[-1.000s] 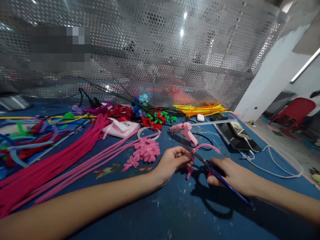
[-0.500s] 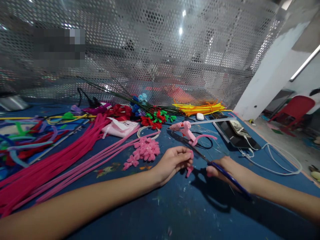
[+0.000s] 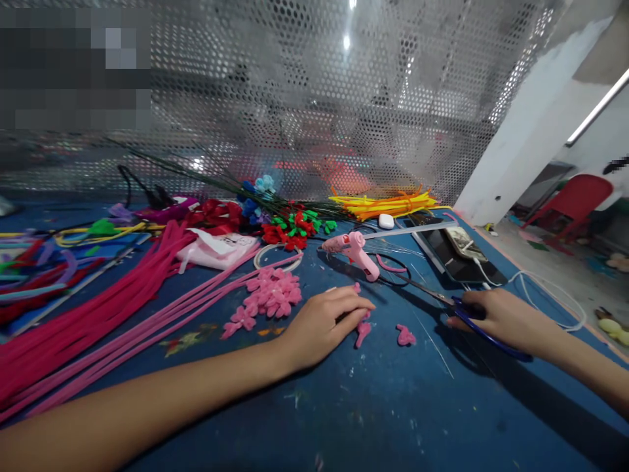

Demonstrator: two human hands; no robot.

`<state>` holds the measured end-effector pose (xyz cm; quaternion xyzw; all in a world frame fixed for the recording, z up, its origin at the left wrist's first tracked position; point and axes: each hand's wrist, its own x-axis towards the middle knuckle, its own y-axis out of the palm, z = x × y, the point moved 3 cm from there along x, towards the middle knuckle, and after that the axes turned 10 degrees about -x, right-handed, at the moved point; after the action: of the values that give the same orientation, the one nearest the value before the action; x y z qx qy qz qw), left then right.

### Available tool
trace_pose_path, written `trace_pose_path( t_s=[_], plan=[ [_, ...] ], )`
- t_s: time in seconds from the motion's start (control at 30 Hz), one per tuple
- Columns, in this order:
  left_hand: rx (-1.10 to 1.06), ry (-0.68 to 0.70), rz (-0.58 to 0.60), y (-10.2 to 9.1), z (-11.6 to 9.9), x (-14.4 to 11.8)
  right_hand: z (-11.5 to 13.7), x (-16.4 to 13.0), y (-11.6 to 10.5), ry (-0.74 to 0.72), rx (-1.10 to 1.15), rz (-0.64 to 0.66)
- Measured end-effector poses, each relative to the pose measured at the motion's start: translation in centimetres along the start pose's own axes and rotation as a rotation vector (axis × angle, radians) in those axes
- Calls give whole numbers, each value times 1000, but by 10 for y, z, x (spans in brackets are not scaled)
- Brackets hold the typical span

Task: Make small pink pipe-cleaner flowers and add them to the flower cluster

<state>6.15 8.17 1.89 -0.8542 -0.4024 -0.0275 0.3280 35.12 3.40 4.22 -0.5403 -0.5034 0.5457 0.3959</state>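
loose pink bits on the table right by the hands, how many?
2. One pink piece lies at the left hand fingertips; the other pink piece lies apart, between the hands. More may be hidden under the left hand.

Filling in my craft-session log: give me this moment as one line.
left hand: on small pink pipe-cleaner piece | right hand: grips blue-handled scissors | surface: blue table

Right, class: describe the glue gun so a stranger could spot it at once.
Start at the blue table below the mesh screen. Just beyond the left hand, left of the phone, lies the glue gun. It is the only hard pink pistol-shaped tool among soft pipe cleaners.
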Motion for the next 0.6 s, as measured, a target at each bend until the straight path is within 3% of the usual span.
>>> trace_pose_path(
  t_s=[0.13, 0.3, 0.47, 0.6],
  plan=[
    [100, -50, 80, 3, 11, 3, -15, 4, 5, 8, 26, 31],
    [91, -64, -5, -3, 7, 4, -17, 6, 5, 4, 33, -36],
    [579, 12, 66, 7, -13, -9, -13, -7, 2, 4, 140, -232],
    [816, 124, 164, 19, -13, -16, -2, -26, 2, 3, 295, -166]
  ],
)
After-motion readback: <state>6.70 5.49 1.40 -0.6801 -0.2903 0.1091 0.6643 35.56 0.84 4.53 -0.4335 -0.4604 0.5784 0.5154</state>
